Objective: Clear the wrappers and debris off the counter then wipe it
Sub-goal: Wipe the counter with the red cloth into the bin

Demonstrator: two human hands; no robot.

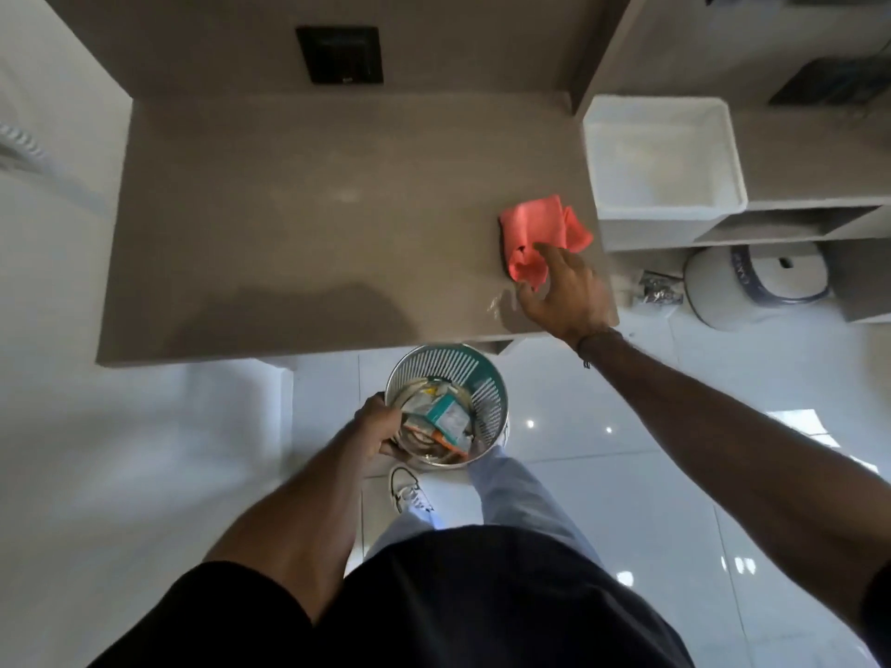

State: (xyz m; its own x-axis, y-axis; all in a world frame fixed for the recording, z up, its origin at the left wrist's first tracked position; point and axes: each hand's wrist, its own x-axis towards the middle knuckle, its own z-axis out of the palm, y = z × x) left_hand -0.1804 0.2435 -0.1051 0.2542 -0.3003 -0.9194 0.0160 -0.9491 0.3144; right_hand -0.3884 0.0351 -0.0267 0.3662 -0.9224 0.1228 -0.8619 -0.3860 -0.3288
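A crumpled pink-red cloth [540, 229] lies on the brown counter [289, 224] near its right end. My right hand [564, 291] hovers at the cloth's near edge, fingers spread, its fingertips over the cloth's lower fold. A small clear wrapper scrap [496, 303] lies on the counter just left of that hand. Below the counter's front edge, my left hand [381, 426] grips the rim of a slotted metal waste bin [482, 378], which holds several wrappers and small boxes [438, 419].
A white rectangular tub [660, 156] stands right of the cloth on a lower shelf unit. A white round lidded container [752, 282] and a small crumpled wrapper [658, 289] are on the glossy tiled floor. A black wall plate [340, 54] is on the back wall.
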